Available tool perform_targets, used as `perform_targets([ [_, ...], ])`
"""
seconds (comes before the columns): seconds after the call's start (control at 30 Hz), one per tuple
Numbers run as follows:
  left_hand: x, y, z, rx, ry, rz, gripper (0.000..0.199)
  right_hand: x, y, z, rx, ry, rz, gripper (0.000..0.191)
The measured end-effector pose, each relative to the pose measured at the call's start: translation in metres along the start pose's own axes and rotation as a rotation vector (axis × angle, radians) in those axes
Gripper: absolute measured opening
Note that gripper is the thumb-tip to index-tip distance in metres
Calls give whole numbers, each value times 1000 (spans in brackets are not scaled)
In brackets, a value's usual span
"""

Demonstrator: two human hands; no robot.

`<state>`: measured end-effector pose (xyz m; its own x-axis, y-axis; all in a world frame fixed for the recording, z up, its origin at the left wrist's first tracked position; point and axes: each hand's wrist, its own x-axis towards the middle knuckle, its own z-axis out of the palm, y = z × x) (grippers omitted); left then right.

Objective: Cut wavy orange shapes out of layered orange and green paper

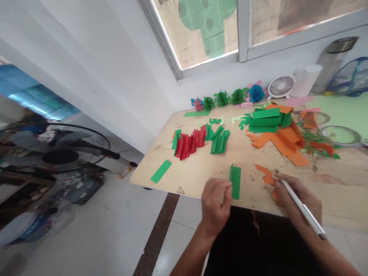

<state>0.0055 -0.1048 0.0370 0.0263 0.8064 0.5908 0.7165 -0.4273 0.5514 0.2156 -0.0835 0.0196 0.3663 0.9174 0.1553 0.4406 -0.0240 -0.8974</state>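
Note:
My left hand (217, 203) is curled closed at the table's front edge, its fingertips beside a folded green paper strip (236, 182); whether the fingers pinch anything is hidden. My right hand (299, 197) holds a white pen (303, 209), its tip pointing away from me. The fingers of that hand also lie against an orange paper cutout (266, 174). A flat green strip (161, 171) rests near the table's left front corner. Further back stand folded red papers (189, 143) and folded green papers (220, 141).
Stacked green papers (266, 119) and orange papers (287, 140) cover the right middle of the table (186, 178). Paper flowers (222, 99), a small white fan (281, 86) and a bottle (330, 65) line the wall. A large floor fan (60, 156) stands left.

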Motion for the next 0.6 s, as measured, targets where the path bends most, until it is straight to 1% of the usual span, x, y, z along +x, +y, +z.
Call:
perform_targets([
  [0.03, 1, -10, -6, 33, -1, -39, 18, 0, 1, 0, 1, 1, 8, 36],
  [0.07, 1, -19, -10, 61, -53, -42, 20, -1, 1, 1, 0, 2, 13, 36],
  [0.13, 2, -33, -13, 83, -235, 35, 24, -1, 1, 1, -6, 4, 15, 36],
  [0.17, 2, -38, -12, 86, -326, 83, 25, -1, 1, 1, -10, 4, 11, 36],
  [0.2, 2, -40, -9, 85, -393, 119, 25, -1, 0, 1, -12, 1, 8, 35],
  [0.27, 3, -40, 0, 68, -468, 163, 23, -1, -1, 1, -12, -5, 16, 35],
  [0.33, 4, -36, 11, 49, -488, 167, 20, -1, -3, 0, 0, -10, 31, 35],
  [0.43, 6, -29, 25, 48, -487, 143, 18, 0, -5, 1, 16, -20, 47, 33],
  [0.53, 7, -26, 32, 52, -460, 144, 16, 2, -9, 4, 3, -71, 45, 30],
  [0.6, 6, -26, 33, 53, -440, 171, 16, 3, -12, 9, -14, -110, -5, 28],
])
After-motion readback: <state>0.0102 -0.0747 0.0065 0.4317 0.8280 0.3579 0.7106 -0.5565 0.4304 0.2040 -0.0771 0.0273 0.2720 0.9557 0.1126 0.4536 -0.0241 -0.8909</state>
